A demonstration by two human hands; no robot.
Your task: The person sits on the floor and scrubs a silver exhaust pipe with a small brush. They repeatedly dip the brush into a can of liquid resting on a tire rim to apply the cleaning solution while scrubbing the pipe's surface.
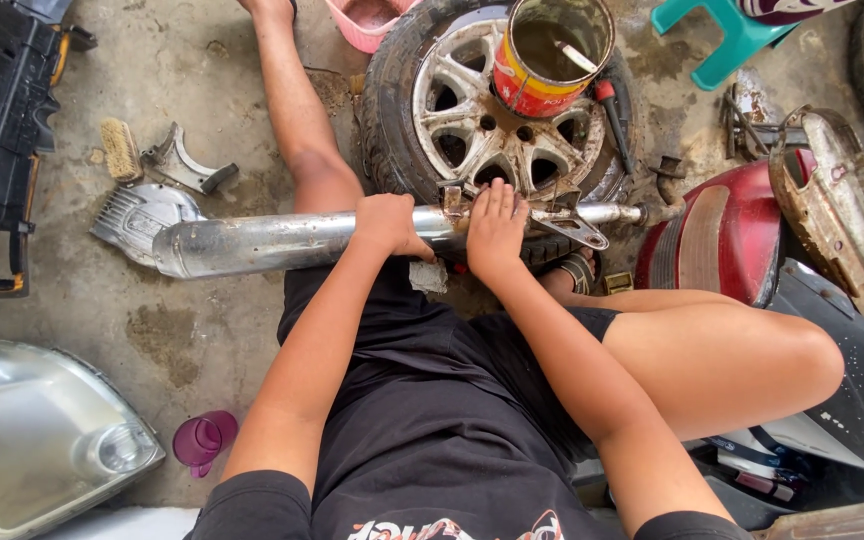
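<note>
Exhaust pipe (pixel 262 243) lies under both hands, across a wheel (pixel 472 120): left hand (pixel 389 222) curls around it (firm grip), right hand (pixel 495 225) presses flat, fingers together, just beside.

Single head camera – looks steeply down over seated person's lap, close to both forearms. Concrete floor (pixel 202 340) fills frame; wheel (pixel 472 110) at 12 o'clock, headlamp (pixel 42 430) at 8 o'clock.
</note>
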